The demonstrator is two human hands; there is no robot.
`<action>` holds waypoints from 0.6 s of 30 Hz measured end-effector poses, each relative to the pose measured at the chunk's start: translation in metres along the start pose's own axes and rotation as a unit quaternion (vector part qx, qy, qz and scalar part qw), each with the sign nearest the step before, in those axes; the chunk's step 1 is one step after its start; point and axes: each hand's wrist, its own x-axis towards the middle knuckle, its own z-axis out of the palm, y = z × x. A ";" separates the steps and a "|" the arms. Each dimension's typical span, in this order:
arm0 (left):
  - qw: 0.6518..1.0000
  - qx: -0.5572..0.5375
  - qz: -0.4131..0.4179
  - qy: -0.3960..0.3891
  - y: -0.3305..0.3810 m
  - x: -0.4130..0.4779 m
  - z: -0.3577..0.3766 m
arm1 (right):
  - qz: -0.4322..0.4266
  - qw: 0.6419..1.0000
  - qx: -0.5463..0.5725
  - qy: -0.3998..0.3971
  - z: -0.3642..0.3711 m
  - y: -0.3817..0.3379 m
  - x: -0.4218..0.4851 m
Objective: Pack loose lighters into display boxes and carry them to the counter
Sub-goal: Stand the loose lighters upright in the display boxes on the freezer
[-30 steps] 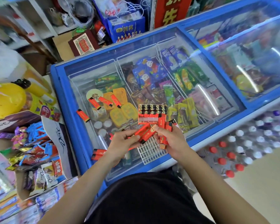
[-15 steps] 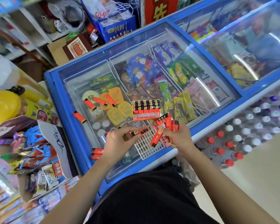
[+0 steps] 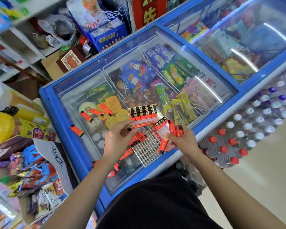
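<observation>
A red display box (image 3: 142, 114) packed with black-topped lighters stands on the freezer's glass lid (image 3: 69, 96). Beside it lies a second, partly filled box (image 3: 161, 128), and a white grid tray (image 3: 147, 150) lies in front. My left hand (image 3: 118, 140) pinches one red lighter (image 3: 130, 129) by its black top, right at the full box's front left corner. My right hand (image 3: 182, 143) grips several red lighters (image 3: 172, 129) in a fan over the grid tray's right edge. Loose lighters (image 3: 96, 111) lie scattered on the glass to the left and under my left wrist.
The freezer's blue frame (image 3: 56, 123) borders the glass lid, with ice cream packs below it. Shrink-wrapped water bottles (image 3: 238, 138) stand at the right. An open Dove chocolate carton (image 3: 45, 156) and a yellow bottle (image 3: 0, 128) sit at the left. Cluttered shelves run along the back.
My left hand has parted from the right one and risen to the full box with a lighter. My right hand keeps its bundle, now spread out a little to the right.
</observation>
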 end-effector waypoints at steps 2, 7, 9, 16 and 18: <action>0.999 0.033 0.030 0.003 -0.001 0.014 0.000 | 0.003 1.000 0.014 0.004 -0.001 -0.001 0.002; 0.996 0.085 -0.012 -0.006 -0.020 0.046 -0.005 | -0.011 1.000 0.010 -0.003 0.005 -0.011 0.007; 0.994 0.100 -0.028 -0.028 -0.027 0.053 -0.005 | -0.020 1.000 0.021 -0.005 0.009 -0.018 0.011; 0.981 0.184 -0.015 -0.064 -0.042 0.065 0.007 | -0.059 0.997 0.055 -0.008 0.022 -0.043 0.031; 0.976 0.210 0.005 -0.057 -0.049 0.066 0.011 | -0.058 0.995 0.081 -0.012 0.025 -0.048 0.035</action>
